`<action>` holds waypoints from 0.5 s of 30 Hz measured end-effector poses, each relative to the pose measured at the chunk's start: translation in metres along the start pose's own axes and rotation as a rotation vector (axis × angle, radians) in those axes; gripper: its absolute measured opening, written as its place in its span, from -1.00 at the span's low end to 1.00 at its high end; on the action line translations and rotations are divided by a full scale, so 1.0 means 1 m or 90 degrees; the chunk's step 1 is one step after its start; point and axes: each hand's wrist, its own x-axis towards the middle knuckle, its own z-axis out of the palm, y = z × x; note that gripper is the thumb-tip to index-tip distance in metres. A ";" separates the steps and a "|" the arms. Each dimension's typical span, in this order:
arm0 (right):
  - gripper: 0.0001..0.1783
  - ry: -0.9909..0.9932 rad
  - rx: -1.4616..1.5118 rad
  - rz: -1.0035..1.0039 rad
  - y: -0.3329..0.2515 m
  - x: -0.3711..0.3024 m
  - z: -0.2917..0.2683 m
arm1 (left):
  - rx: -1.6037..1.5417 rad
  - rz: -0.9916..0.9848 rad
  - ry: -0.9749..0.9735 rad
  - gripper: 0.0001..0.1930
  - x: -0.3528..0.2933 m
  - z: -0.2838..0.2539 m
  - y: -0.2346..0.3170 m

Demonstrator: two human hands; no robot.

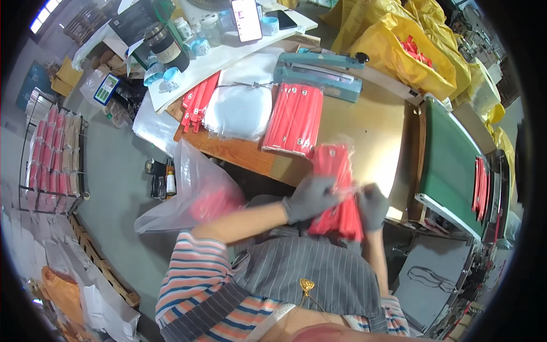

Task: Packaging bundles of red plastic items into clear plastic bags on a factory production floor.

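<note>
Two gloved hands at a bundle of red strips, below the table edge

In the centre of the frame, a bundle of red flat strips (327, 161) is held slightly right of the middle, over the person's lap. Clear plastic film shows at its upper end. The left hand (312, 198), in a grey glove, has its fingers closed on the bundle's left side. The right hand (373, 206), also gloved in grey, is at its right edge with bent fingers; because of blur I cannot tell whether they pinch the plastic.

Above the hands, on the table (376, 131), there lies a flat pack of red strips (293, 117). Directly to its left is a stack of clear plastic bags (239, 111), and further left are loose red strips (200, 102). Behind the pack stands a blue-green bench heat sealer (319, 77).

At the upper right, a yellow sack (370, 50) contains red pieces. At the right, more red strips (480, 188) lie on a green flat surface (447, 154). Left of the person, a large transparent bag (165, 208) has something red inside. At the far left, a wire rack (20, 185) holds rows of pink-red and beige packs (51, 148).
</note>
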 end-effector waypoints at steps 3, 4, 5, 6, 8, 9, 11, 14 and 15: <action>-0.86 0.184 0.170 -0.168 -0.038 0.057 -0.035 | -0.015 0.118 0.079 -0.81 0.074 -0.009 0.025; -0.87 0.183 0.171 -0.168 -0.050 0.068 -0.049 | 0.063 0.101 0.079 -0.83 0.097 -0.026 0.031; -0.86 0.184 0.170 -0.169 -0.061 0.076 -0.059 | 0.139 0.086 0.079 -0.85 0.119 -0.042 0.036; -0.88 0.168 0.021 -0.203 -0.059 0.094 -0.062 | 0.281 0.065 0.043 -0.85 0.141 -0.057 0.029; -0.89 0.079 -0.145 -0.220 -0.028 0.139 -0.082 | 0.411 0.049 -0.001 -0.85 0.172 -0.064 0.028; -0.89 0.004 -0.154 -0.210 -0.013 0.152 -0.091 | 0.346 -0.123 -0.183 -0.82 0.183 -0.065 0.041; -0.93 0.006 -0.023 -0.177 -0.030 0.156 -0.109 | 0.279 -0.297 -0.347 -0.76 0.191 -0.071 0.047; -0.95 0.105 0.151 -0.200 -0.033 0.160 -0.102 | 0.371 0.182 0.148 -0.78 0.193 -0.062 0.035; -0.93 -0.008 0.110 -0.114 -0.024 0.167 -0.097 | 0.371 0.181 0.148 -0.78 0.193 -0.061 0.030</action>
